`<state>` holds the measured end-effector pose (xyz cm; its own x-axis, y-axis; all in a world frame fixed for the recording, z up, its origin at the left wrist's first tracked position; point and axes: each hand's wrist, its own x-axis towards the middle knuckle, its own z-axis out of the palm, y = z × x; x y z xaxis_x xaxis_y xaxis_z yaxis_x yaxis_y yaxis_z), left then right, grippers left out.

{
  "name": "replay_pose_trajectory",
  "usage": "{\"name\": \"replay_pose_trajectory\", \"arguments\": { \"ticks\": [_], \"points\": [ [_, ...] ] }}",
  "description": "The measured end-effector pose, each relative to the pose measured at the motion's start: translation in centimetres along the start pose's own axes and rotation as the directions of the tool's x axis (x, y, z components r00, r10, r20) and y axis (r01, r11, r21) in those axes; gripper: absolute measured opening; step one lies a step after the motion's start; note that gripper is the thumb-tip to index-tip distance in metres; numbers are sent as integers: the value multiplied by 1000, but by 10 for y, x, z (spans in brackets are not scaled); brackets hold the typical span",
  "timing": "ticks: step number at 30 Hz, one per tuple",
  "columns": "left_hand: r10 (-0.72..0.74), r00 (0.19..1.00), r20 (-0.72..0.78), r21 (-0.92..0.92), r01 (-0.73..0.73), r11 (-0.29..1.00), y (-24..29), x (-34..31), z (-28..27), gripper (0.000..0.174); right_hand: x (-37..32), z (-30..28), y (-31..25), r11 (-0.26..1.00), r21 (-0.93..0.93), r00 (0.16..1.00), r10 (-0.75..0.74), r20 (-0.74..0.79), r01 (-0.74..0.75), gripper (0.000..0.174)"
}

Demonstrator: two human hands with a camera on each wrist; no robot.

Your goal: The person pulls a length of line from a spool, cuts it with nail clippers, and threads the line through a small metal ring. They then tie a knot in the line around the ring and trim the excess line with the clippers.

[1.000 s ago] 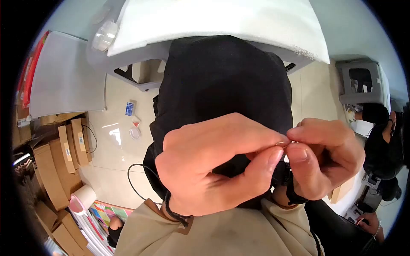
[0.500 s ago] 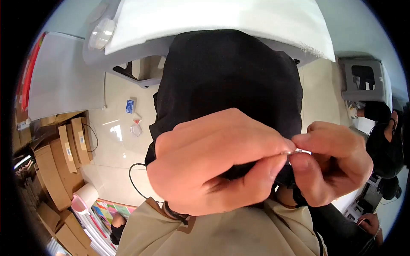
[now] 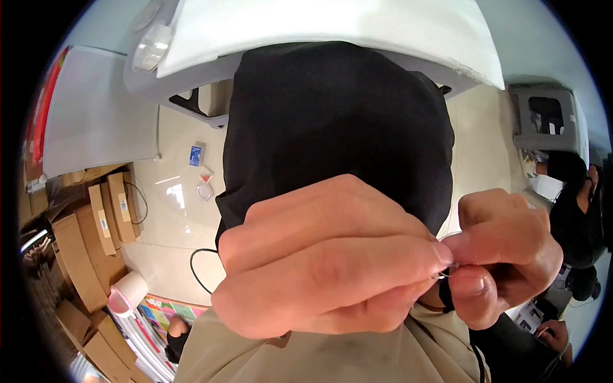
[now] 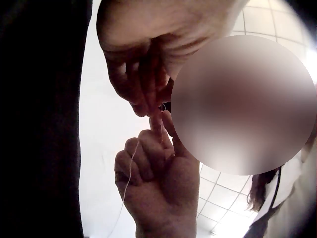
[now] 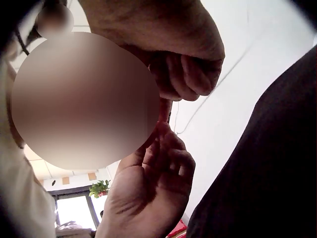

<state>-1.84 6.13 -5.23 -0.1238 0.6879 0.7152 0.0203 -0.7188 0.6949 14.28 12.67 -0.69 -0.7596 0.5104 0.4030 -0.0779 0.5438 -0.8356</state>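
In the head view a tiny thin, shiny piece lies between the fingertips of both hands, over the lap. My left hand pinches it from the left, back of the hand upward and thumb hidden beneath. From the right, my right hand holds it between thumb and forefinger, the other fingers curled. The left wrist view has my left hand above my right hand, tips meeting; a fine pale thread hangs across the right palm. A thin thread also shows in the right wrist view.
A white-covered table with a clear container stands ahead. Dark cloth covers the lap. Cardboard boxes are at left, a blue packet on the floor, a grey stool and another person at right.
Both hands have shifted a little right and toward the body. The left hand has turned, so its thumb, visible before, is covered by the fingers. The right thumb has moved lower.
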Motion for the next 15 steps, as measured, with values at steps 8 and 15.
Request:
{"name": "replay_pose_trajectory", "arguments": {
  "ticks": [8,15],
  "points": [
    [-27,999,-28,-54,25,998,1,0,2,12,-2,9,2,972,-184,979,-171,-108,149,16],
    [-46,998,34,-102,49,994,8,1,-8,22,-4,11,-9,957,-249,976,-184,-118,151,13]
  ]
}}
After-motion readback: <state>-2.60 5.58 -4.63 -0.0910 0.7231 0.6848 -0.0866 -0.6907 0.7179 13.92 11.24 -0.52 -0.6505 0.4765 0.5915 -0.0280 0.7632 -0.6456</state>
